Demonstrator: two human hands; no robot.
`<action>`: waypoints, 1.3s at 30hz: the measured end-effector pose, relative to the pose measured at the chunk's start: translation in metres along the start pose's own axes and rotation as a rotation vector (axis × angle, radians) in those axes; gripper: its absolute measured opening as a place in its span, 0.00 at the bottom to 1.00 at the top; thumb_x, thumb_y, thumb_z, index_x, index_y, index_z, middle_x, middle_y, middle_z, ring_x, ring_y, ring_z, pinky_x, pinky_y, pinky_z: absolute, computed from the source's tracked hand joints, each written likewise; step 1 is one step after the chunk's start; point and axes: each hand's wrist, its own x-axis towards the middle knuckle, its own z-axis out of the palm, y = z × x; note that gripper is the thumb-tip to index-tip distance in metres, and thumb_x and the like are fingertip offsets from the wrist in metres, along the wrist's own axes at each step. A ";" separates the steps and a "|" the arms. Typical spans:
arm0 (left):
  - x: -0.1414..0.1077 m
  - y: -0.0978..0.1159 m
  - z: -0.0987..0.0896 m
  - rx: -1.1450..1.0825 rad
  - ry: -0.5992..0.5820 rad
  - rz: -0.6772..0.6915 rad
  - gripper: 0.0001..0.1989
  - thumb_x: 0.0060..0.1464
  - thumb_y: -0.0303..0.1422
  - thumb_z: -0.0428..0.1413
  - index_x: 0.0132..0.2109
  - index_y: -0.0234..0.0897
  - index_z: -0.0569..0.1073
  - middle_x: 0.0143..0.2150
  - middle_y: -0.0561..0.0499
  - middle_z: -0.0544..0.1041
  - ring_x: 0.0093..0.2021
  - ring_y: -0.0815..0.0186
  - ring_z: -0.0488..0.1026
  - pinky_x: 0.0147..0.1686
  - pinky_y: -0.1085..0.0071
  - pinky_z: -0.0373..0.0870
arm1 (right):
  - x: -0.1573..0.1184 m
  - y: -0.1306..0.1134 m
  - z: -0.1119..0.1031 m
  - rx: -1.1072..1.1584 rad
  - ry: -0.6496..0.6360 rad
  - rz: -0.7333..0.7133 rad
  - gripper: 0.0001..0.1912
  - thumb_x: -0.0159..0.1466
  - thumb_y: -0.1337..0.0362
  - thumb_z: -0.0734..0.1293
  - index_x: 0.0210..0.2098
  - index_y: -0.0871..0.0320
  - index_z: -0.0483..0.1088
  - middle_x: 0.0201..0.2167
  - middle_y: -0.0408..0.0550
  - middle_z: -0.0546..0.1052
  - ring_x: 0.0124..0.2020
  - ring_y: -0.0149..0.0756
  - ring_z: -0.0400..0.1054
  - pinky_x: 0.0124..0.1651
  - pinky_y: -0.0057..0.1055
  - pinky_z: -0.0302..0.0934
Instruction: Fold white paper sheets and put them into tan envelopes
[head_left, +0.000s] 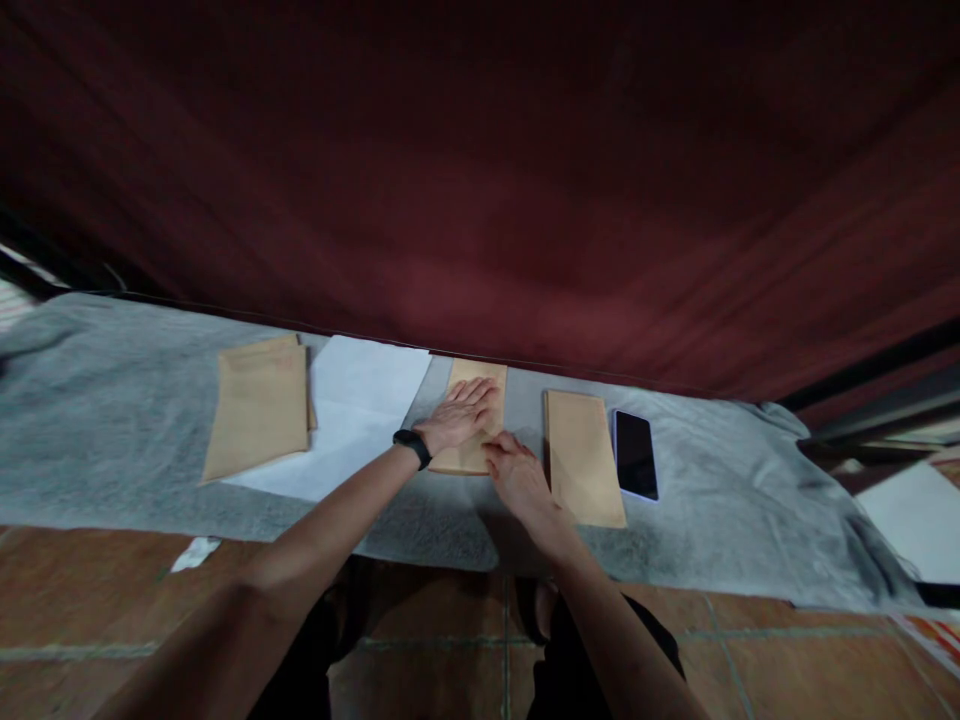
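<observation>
A tan paper envelope (pixel 466 459) lies on the grey cloth, between both hands and partly hidden by them. My left hand (pixel 457 412), with a black band at the wrist, rests flat on it with fingers spread. At its lower right edge is my right hand (pixel 516 472), fingers curled together on the paper; whether they pinch the edge is too small to tell. White paper sheets (pixel 360 400) lie to the left, partly under a stack of tan envelopes (pixel 262 405). More tan envelopes (pixel 585 455) sit right of my right hand.
A phone (pixel 636 455) with a dark screen lies beside the right envelopes. Grey cloth (pixel 720 500) covers the long, narrow surface. A dark red curtain-like panel (pixel 480 200) rises behind it. A white scrap (pixel 196 553) lies on the tiled floor; a white object (pixel 915 515) shows at far right.
</observation>
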 end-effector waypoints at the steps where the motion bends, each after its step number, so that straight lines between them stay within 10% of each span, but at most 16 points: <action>1: 0.011 -0.003 0.001 0.017 0.032 -0.011 0.29 0.70 0.40 0.35 0.73 0.37 0.54 0.76 0.48 0.50 0.75 0.61 0.43 0.72 0.56 0.38 | 0.000 0.000 0.000 -0.004 -0.005 0.002 0.16 0.71 0.70 0.58 0.49 0.52 0.74 0.52 0.48 0.75 0.48 0.37 0.71 0.52 0.31 0.65; 10: 0.058 -0.016 0.004 0.045 0.087 0.013 0.30 0.69 0.41 0.35 0.72 0.36 0.55 0.75 0.47 0.54 0.75 0.62 0.47 0.72 0.58 0.40 | 0.000 0.000 -0.001 -0.007 -0.011 0.000 0.13 0.71 0.68 0.58 0.48 0.52 0.73 0.51 0.47 0.75 0.47 0.36 0.71 0.51 0.31 0.65; 39: -0.088 0.040 0.007 0.027 -0.040 0.237 0.29 0.71 0.40 0.36 0.73 0.32 0.50 0.76 0.43 0.50 0.76 0.65 0.41 0.73 0.63 0.36 | 0.003 0.033 0.011 0.436 0.029 -0.142 0.17 0.65 0.77 0.61 0.41 0.55 0.79 0.46 0.48 0.79 0.51 0.34 0.72 0.58 0.33 0.64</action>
